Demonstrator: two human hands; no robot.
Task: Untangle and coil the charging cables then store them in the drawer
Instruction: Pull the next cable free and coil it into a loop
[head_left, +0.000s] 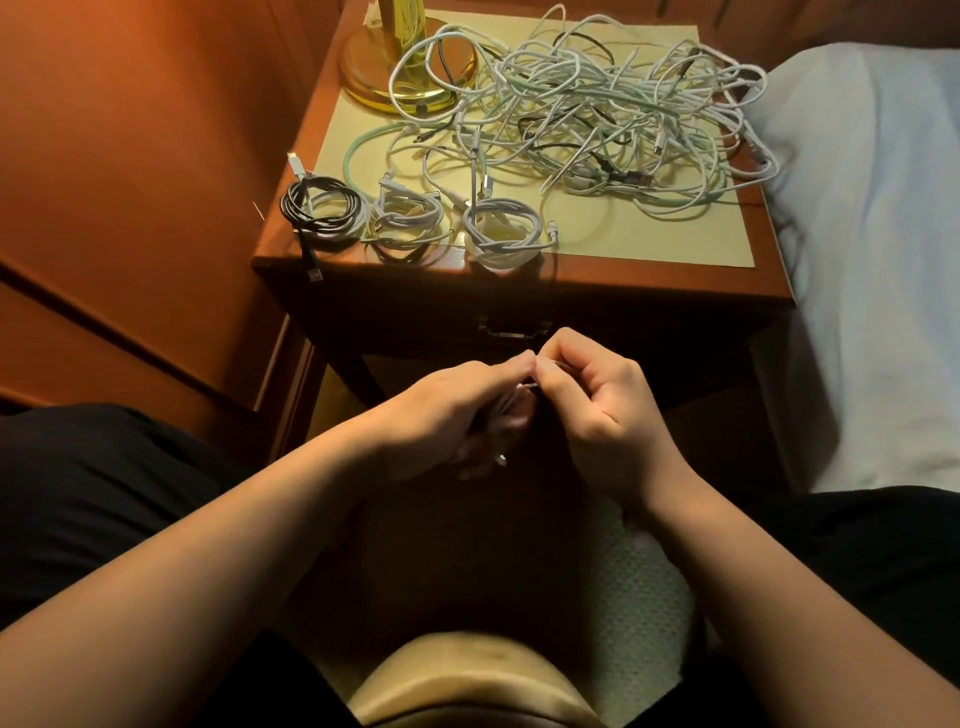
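Left hand (457, 410): curled around a small coil of cable (501, 410), low in front of the drawer handle (511, 330), holding the loops together.
Right hand (597, 400): pinching the loose end of the same cable with thumb and fingertips, touching the left hand, just below the drawer handle.
Step in hand: judged as finishing the coil, wrapping or tucking the last end.
How to do well: keep loops flat and equal in the left hand; pull the tail snug, not hard; no sharp bend at the plug (500, 459) hanging under the left hand.
Drawer (623, 322): closed, behind the hands.
Finished coils (410, 221): three, in a row along the front edge of the counter (649, 241), above and left of the drawer handle; the black one (311, 208) drops its end over the edge.
Tangled cables (597, 114): large pile, mostly white, farther back on the counter, above the handle; much work left.
Lamp base (374, 67): back left, touched by some loops.
Bed (872, 234): right of the counter.
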